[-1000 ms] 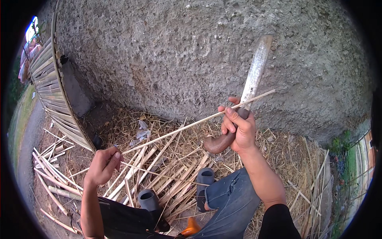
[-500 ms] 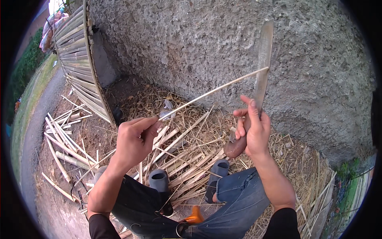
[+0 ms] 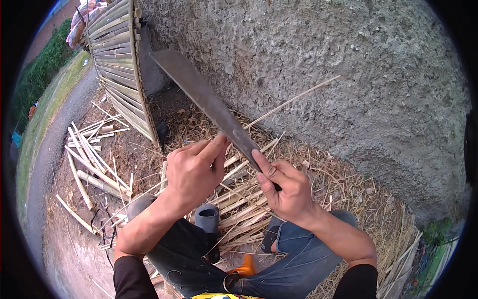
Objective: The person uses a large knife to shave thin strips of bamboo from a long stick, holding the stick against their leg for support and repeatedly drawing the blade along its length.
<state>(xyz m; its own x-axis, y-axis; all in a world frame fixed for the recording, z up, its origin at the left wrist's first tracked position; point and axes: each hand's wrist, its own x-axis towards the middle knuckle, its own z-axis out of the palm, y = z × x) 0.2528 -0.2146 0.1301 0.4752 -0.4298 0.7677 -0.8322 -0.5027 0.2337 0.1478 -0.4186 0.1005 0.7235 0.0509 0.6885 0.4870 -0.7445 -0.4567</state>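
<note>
My right hand is closed round the handle of a machete, its forefinger stretched along the base of the blade. The broad dark blade slants up and to the left, across the front of a thin bamboo strip. My left hand pinches the strip right beside the blade. The strip's pale far length sticks out beyond the blade, up and to the right. Where it passes behind the blade and into my fingers, it is hidden.
Split bamboo pieces and shavings litter the ground round my grey shoes. A rough stone wall rises ahead. At the left stands a bamboo slat panel. An orange object lies between my legs.
The machete has swung from upright at the right to slanting left, its blade now across the strip beside my left fingers. My hands have come closer together.
</note>
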